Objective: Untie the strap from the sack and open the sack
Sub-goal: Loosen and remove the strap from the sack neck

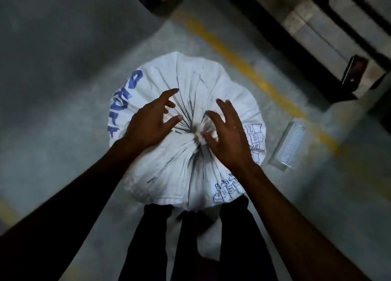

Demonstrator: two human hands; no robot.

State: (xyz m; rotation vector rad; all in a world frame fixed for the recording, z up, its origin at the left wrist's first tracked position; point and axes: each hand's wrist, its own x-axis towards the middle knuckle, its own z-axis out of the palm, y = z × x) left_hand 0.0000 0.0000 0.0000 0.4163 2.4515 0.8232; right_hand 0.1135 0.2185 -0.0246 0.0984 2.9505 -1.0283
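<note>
A white sack (186,132) stands on the grey floor (63,90), in the middle of the view, directly in front of the person's dark trouser legs (152,238), which appear at 6 o'clock from it. The sack is full and round, and its cloth is gathered into many folds that run to one tight neck (195,133) at the centre of its top. Blue letters are printed on its side at 9 o'clock, and blue boxes with small writing at 3 and 5 o'clock.

The left hand (148,124) rests on the sack at 9 o'clock from the neck. Its fingers (169,94) are spread wide and hold nothing; the thumb tip points toward the neck, near it. The right hand (227,136) lies at 3 o'clock from the neck, with the long fingers stretched out and apart, while its thumb and one finger tip meet at the neck and seem to pinch something small and pale there. The picture is blurred at this place, so I cannot tell if this is the strap or only the cloth.

A yellow line (243,64) crosses the floor from 12 to 4 o'clock behind the sack. A flat clear piece (288,146) lies on the floor at 3 o'clock, well apart from the sack.
</note>
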